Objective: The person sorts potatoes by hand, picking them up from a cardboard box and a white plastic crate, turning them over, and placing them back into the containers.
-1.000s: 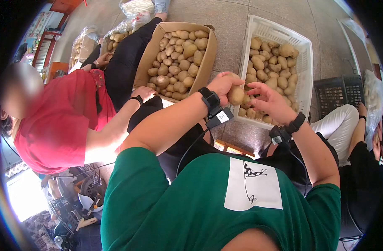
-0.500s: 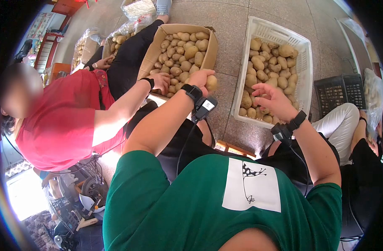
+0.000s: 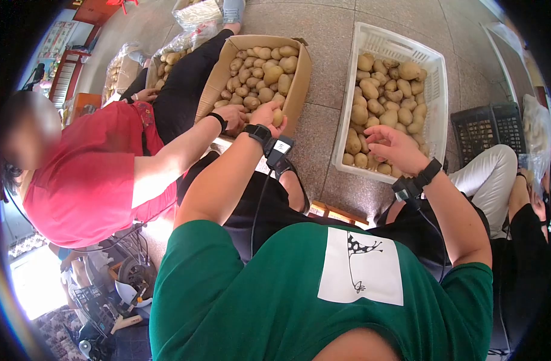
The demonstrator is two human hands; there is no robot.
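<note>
My left hand [image 3: 267,115] is at the near right corner of a cardboard box [image 3: 299,90] full of potatoes. Its fingers are closed around a potato [image 3: 278,118]. My right hand [image 3: 397,149] hovers above the near end of a white plastic crate [image 3: 438,120]. Nothing shows in its loosely bent, parted fingers. Below and beyond it lies a heap of potatoes [image 3: 391,90]. A co-worker's hand [image 3: 232,115] reaches into the same cardboard box, just left of mine; what it holds is hidden.
The co-worker in a red shirt [image 3: 89,168] sits close on my left. More potato boxes [image 3: 167,63] stand beyond. On the right are a black plastic crate [image 3: 487,133] and another person's light trouser leg [image 3: 483,174]. Stone floor [image 3: 326,90] separates the box and white crate.
My left hand has moved left with the potato, from outside the box's right side to its near corner. My right hand has stayed almost in place.
</note>
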